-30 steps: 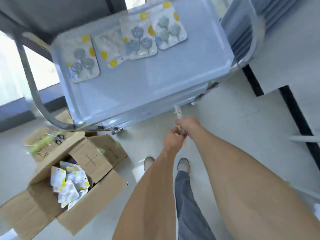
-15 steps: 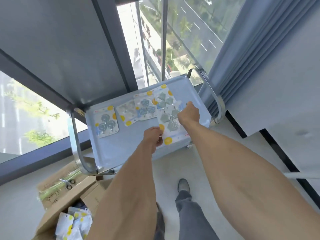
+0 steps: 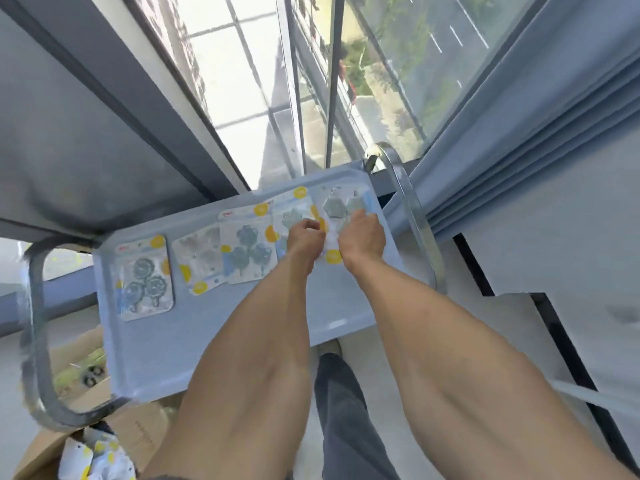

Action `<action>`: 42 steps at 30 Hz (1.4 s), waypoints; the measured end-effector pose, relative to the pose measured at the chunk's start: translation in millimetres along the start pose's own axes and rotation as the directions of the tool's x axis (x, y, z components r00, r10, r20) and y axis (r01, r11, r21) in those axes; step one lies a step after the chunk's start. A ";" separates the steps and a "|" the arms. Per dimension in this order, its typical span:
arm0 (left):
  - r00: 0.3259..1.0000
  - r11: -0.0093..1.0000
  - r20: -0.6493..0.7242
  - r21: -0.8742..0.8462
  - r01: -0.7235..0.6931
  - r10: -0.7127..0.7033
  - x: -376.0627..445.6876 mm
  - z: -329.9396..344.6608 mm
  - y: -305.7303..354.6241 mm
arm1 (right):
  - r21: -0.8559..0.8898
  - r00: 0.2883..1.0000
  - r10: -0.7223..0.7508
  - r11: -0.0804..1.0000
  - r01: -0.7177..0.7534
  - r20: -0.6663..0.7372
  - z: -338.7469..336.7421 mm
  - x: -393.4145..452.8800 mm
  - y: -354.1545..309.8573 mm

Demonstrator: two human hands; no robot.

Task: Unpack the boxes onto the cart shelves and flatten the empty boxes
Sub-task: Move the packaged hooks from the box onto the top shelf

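head view: both hands setting a hook pack at the end of the row

head camera looks down on the top shelf of a pale blue cart, where both hands meet at the far right corner. the left hand has its fingers curled and seems to pinch the left edge of a hexagon hook pack; the right hand lies over the pack's right side with its fingers bent onto it, though whether they grip or only press i cannot tell. holding it by both sides looks meant to square the pack against the shelf corner and keep it flat beside its neighbour.

left of the left hand's fingers a row runs along the far edge: a partly hidden pack touching the knuckles, then a flower hook pack, a paler pack tilted and overlapping it, and well apart at the far left another flower pack. laying them side by side with faces up probably keeps each kind visible. the near half of the shelf, toward the wrists, is bare blue metal.

below the left forearm an open cardboard box on the floor holds more packs, so unpacking is judged unfinished and no flattening can begin. a second box sits under the cart's chrome handle. beyond the fingertips are tall windows, with a grey-blue curtain to their right.
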State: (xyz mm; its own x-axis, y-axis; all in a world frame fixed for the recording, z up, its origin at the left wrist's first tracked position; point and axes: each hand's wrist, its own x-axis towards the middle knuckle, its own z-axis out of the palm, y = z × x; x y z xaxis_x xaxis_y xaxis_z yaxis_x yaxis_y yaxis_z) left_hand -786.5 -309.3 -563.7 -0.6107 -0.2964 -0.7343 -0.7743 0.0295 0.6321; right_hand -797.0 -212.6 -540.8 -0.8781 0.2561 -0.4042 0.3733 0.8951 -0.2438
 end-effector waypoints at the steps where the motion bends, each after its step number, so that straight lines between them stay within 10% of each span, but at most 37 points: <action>1: 1.000 1.000 0.001 -0.006 0.017 -0.017 12.3 4.7 1.4 | 0.018 1.000 0.019 1.000 -0.019 0.019 0.6 17.8 2.9; 5: 0.988 0.963 -0.138 0.269 -0.030 0.069 45.7 0.4 1.2 | 0.058 0.985 0.091 0.993 -0.100 0.145 19.9 59.2 6.2; 9: 0.874 0.708 -0.299 0.703 -0.071 0.384 58.1 -31.7 -8.8 | 0.001 0.986 0.053 0.999 -0.054 0.156 50.2 62.2 -3.9; 16: 0.950 0.446 -0.223 0.889 0.106 0.220 79.6 -81.6 -34.6 | -0.256 0.990 -0.106 0.958 0.127 0.094 67.5 71.0 -32.7; 28: 0.948 0.524 -0.275 0.838 0.155 0.160 69.0 -107.7 -43.9 | -0.451 0.990 0.133 0.888 -0.094 0.056 69.6 53.4 -41.9; 42: 0.865 0.545 -0.387 0.822 0.165 0.321 -64.6 -322.0 -147.7 | -0.351 0.900 -0.339 0.836 0.422 0.275 123.6 -196.8 -159.0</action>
State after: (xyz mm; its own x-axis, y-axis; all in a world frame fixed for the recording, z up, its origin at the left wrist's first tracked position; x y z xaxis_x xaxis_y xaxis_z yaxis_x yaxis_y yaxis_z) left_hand -579.3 -601.9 -529.9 -0.7125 -0.6159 -0.3363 -0.6592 0.7517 0.0200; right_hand -646.6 -450.4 -531.5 -0.8340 -0.1734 -0.5239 -0.1641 0.9843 -0.0645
